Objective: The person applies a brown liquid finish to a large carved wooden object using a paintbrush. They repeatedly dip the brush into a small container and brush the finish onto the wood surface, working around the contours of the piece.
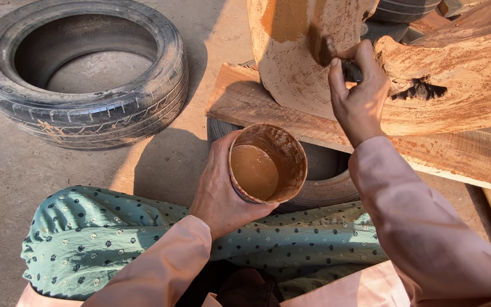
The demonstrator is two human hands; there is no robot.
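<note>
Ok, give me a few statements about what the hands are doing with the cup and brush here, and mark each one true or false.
1. The left hand holds a cup of brown liquid. True.
2. The right hand presses a brush against the wood piece. True.
3. The cup is empty. False: brown liquid fills its lower part.
4. The tyre on the left stands upright. False: it lies flat on the ground.
5. The wood piece rests on a plank. True.

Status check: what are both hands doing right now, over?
Left hand grips cup of brown liquid. Right hand presses brush on wooden piece. Nothing between them.
</note>
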